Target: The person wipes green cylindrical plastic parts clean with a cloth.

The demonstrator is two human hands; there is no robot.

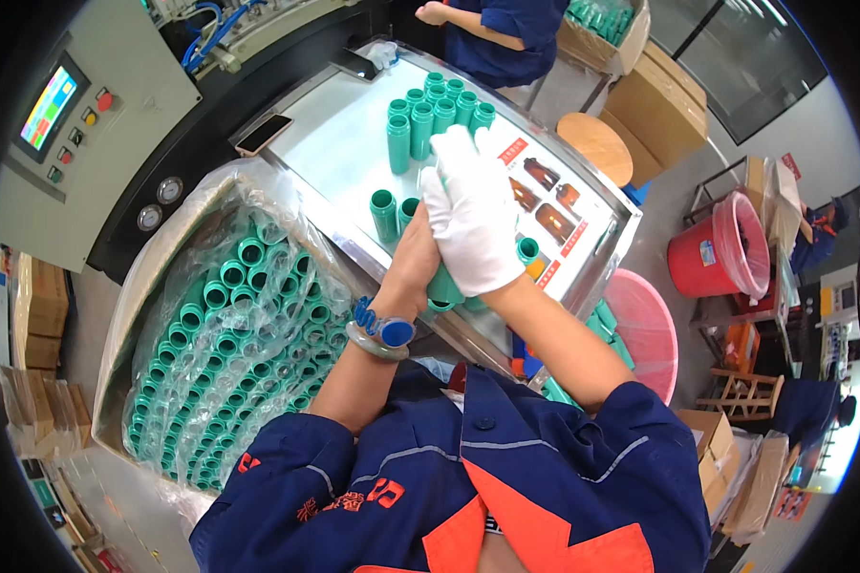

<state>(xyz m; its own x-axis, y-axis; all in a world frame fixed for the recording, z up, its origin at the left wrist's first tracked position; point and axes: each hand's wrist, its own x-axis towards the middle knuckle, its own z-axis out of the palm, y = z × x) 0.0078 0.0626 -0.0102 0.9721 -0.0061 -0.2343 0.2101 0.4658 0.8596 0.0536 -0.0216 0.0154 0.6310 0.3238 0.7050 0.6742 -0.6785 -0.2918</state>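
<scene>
My two hands are close together over the steel-edged table, with green plastic bottles [443,291] between and just below them. My left hand [413,256] is bare, wears a blue coil and a bangle at the wrist, and presses against the bottles from the left side. My right hand [470,218], in a white glove, closes over them from the right and hides most of their bodies. Just left of my hands stand two upright bottles [383,215]. Farther up is a cluster of several upright open-necked bottles [421,129]. One more bottle neck [528,250] shows right of the glove.
A plastic-lined carton [129,329] packed with green bottles stands at the left. A phone [264,135] lies on the table's left edge. A printed sheet [554,215] covers its right part. A pink tub [652,329] with bottles sits at the right. Another person [516,38] stands beyond.
</scene>
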